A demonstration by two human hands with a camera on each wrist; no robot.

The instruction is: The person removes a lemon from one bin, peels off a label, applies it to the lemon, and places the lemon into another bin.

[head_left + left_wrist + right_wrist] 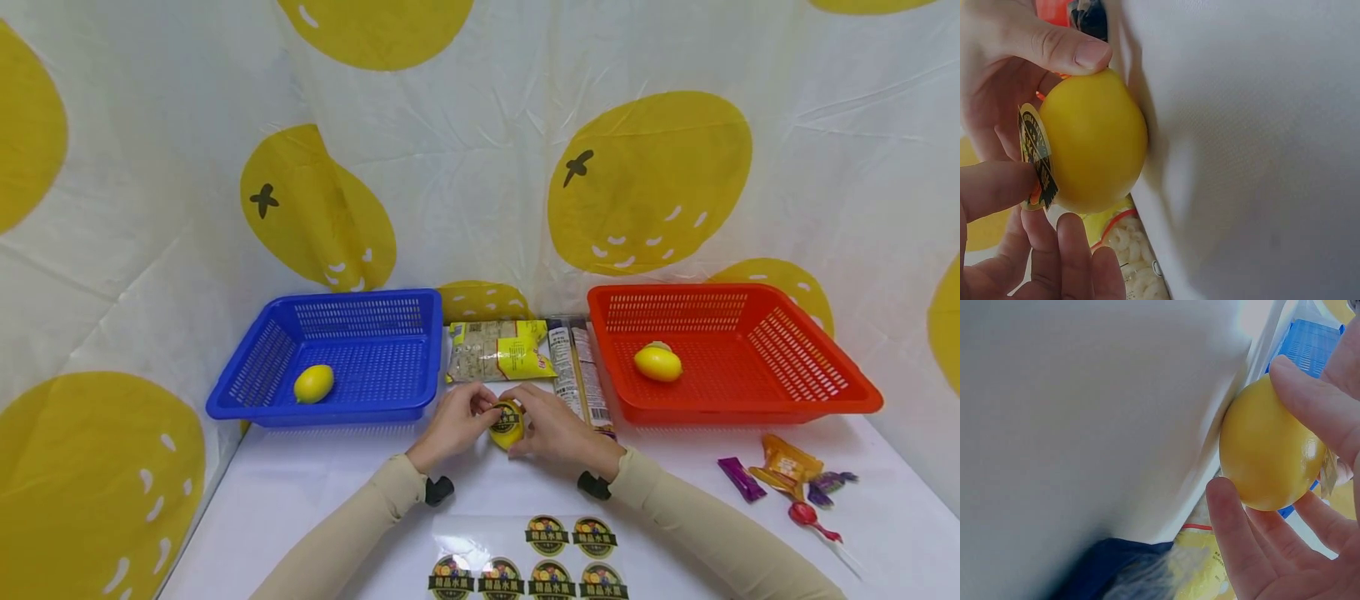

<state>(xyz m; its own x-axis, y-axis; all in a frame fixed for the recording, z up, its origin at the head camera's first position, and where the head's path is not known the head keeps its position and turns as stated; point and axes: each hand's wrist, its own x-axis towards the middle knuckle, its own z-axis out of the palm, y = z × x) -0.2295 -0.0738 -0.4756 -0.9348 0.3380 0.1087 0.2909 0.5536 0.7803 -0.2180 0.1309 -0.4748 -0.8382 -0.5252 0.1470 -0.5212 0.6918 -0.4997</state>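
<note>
A yellow lemon (507, 427) sits on the white table between both hands. My left hand (457, 421) holds its left side, and one finger presses a round dark sticker (1036, 156) onto the lemon (1094, 140). My right hand (555, 429) grips the lemon (1266, 447) from the right, thumb and fingers curled round it. A sticker sheet (528, 558) with several round labels lies at the near edge.
A blue basket (420, 350) at the left holds a lemon (313, 383). A red basket (855, 392) at the right holds another lemon (658, 363). A pasta bag (498, 350) and noodle packs (576, 367) lie between them. Candies (787, 471) and a lollipop (806, 515) lie at right.
</note>
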